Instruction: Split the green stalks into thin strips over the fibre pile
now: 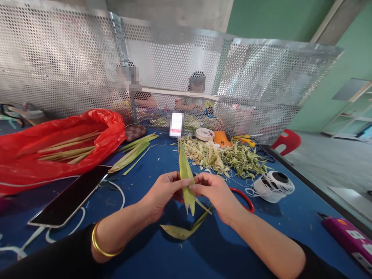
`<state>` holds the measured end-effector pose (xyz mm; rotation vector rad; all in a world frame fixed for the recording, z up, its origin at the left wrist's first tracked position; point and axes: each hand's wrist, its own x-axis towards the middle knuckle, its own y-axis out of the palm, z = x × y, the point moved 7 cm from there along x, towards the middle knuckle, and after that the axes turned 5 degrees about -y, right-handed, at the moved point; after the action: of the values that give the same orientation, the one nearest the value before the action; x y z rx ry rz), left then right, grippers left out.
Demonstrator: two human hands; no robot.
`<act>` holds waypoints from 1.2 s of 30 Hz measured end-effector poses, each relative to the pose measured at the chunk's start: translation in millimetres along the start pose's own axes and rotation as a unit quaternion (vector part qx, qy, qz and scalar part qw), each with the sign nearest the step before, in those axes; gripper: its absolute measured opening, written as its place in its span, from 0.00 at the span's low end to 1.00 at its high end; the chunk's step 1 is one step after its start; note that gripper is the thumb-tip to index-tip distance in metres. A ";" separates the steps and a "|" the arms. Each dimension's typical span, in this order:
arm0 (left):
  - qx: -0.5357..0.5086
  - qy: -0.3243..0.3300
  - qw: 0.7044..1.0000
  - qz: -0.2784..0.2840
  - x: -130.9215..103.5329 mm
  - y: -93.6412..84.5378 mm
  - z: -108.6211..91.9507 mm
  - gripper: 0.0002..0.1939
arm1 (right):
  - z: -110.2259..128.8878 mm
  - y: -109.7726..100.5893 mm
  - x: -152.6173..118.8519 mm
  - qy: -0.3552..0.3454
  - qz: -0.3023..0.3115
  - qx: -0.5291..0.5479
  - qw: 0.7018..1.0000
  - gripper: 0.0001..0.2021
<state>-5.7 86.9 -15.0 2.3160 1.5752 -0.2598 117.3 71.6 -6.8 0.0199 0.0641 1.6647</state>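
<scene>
In the head view, a long pale-green leaf [185, 164], like a corn husk, stands nearly upright between my two hands, its lower end frayed and split. My left hand [164, 192] pinches it from the left with the thumb in front. From the other side my right hand [216, 193] grips it, thumb and fingers close to the left thumb; a thin strip hangs out beside it. Below the hands a loose curled leaf piece [180, 232] lies on the blue table [139, 248]. Red-handled scissors [245, 199] are partly hidden behind my right hand.
A red plastic bag [107, 120] of leaves and a tablet [69, 197] with white cables lie left. Behind are more leaves [132, 155], a phone [176, 124] and shredded scraps [209, 155]. White string [273, 188] and a purple box-like object [345, 236] are right. Perforated metal screens people beyond.
</scene>
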 end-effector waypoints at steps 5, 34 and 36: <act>0.040 0.020 0.999 -0.003 -0.3 1.0 -3.9 0.14 | -5.7 -0.2 0.0 0.025 0.012 0.044 0.999 0.09; 0.094 0.056 0.994 -0.032 1.0 0.3 -10.6 0.08 | -15.4 2.2 -1.0 0.031 -0.004 0.080 0.996 0.13; 0.106 0.063 0.992 -0.039 0.6 0.5 -10.6 0.07 | -15.7 3.0 -1.1 0.033 -0.002 0.091 0.995 0.13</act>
<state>-5.3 91.2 -5.3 2.4752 1.7806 -0.3212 113.7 69.8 -22.3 0.1016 0.2659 1.6511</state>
